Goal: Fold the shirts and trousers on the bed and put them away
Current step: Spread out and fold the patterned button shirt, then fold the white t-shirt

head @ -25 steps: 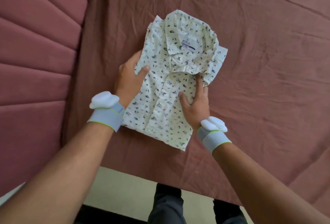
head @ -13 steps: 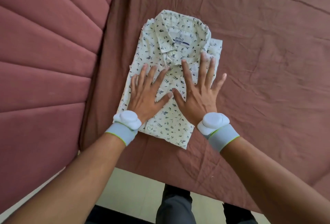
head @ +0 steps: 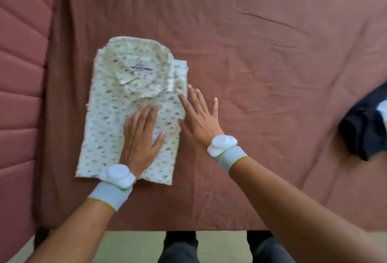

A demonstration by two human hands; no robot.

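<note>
The whole view is soft with motion blur, so the small dark print on the folded shirt [head: 117,120] cannot be made out, and the lettering on its collar label is unreadable. The left hand [head: 141,137] lies flat over the shirt's lower middle and hides the cloth beneath it. The right hand [head: 200,119] covers part of the shirt's right edge. At the right border a dark garment [head: 364,135] is cut off and blurred; what kind it is cannot be told. Both forearms run out of the bottom edge. The bed [head: 251,53] continues past the top and right.
</note>
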